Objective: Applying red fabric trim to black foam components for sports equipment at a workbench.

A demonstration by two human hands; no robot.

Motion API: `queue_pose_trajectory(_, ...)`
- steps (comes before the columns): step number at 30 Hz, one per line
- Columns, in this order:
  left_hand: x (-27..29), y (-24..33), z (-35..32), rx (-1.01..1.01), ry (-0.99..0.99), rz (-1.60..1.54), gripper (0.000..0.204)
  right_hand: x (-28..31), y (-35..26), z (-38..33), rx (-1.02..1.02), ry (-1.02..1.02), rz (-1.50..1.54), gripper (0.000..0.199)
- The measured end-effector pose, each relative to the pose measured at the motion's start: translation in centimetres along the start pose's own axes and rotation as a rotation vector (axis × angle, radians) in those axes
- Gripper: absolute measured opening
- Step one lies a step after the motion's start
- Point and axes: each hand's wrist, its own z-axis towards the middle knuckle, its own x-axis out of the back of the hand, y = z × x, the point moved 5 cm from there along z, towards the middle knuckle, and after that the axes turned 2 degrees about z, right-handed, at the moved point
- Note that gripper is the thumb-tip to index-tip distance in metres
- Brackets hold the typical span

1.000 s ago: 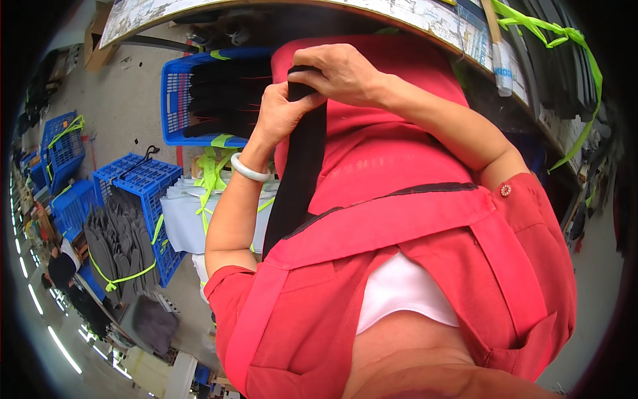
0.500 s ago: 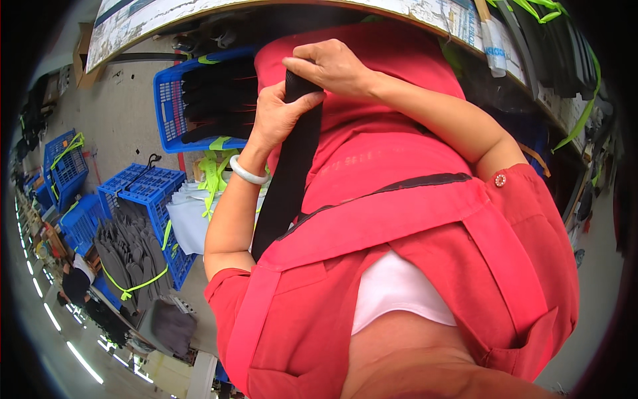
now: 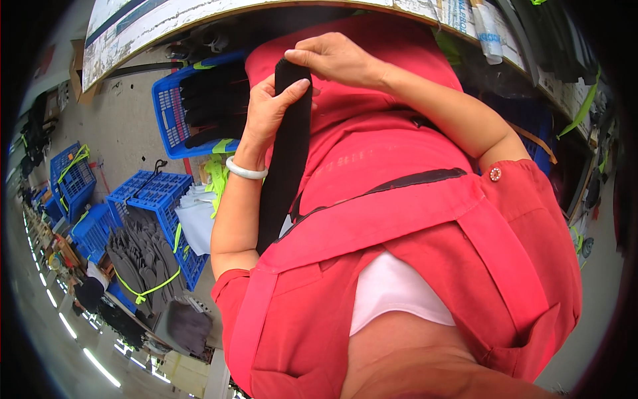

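A long black fabric strip (image 3: 286,143) hangs from my hands down past my left forearm, over the red apron (image 3: 385,199). Its upper end has a finely ribbed edge. My left hand (image 3: 268,113) grips it just below that end, with the thumb laid across the front and the fingers behind. Thumb and fingertips of my right hand (image 3: 337,61) pinch the top edge at its right corner. A white bangle (image 3: 246,170) circles my left wrist.
A workbench edge (image 3: 266,8) crosses the top. Left of me, a blue crate (image 3: 163,120) holds black fabric pieces. Further left stand more blue crates (image 3: 149,189), with a tied bundle of grey fabric pieces (image 3: 146,259). Dark strips (image 3: 531,46) lie at the upper right.
My left thumb has slid up and now lies flat across the strip. The right hand has shifted slightly left, and the strip's ribbed top edge now shows between my hands.
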Motion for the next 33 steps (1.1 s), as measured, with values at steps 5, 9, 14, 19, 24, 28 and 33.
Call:
queue_pose_trajectory(5,-0.5,1.5,-1.1,-0.088,-0.046,-0.097,0.02,11.3,0.5,2.2,0.032,0.395,-0.564,0.021)
queue_pose_trajectory(9,-0.1,2.2,-1.3,-0.126,-0.083,-0.274,0.021,17.2,0.5,1.3,0.196,0.451,-0.679,0.019)
queue_pose_trajectory(14,0.8,2.8,-2.1,-0.113,-0.057,-0.079,0.022,16.2,3.3,3.1,0.04,0.505,-0.838,0.017)
queue_pose_trajectory(19,-0.5,3.9,-1.9,-0.187,-0.062,-0.155,0.013,16.5,3.7,2.9,0.178,0.607,-0.96,0.017)
queue_pose_trajectory(24,0.0,3.9,-2.4,-0.247,-0.137,-0.274,0.015,12.4,-1.5,1.1,0.13,0.491,-0.541,0.012)
queue_pose_trajectory(28,0.2,4.2,-3.2,-0.335,-0.119,-0.192,0.015,3.5,-5.1,-2.0,0.251,0.018,-0.027,0.023)
queue_pose_trajectory(33,0.2,4.5,-3.7,-0.367,-0.099,-0.129,0.014,1.2,-7.8,-4.4,0.116,-0.08,-0.053,0.019)
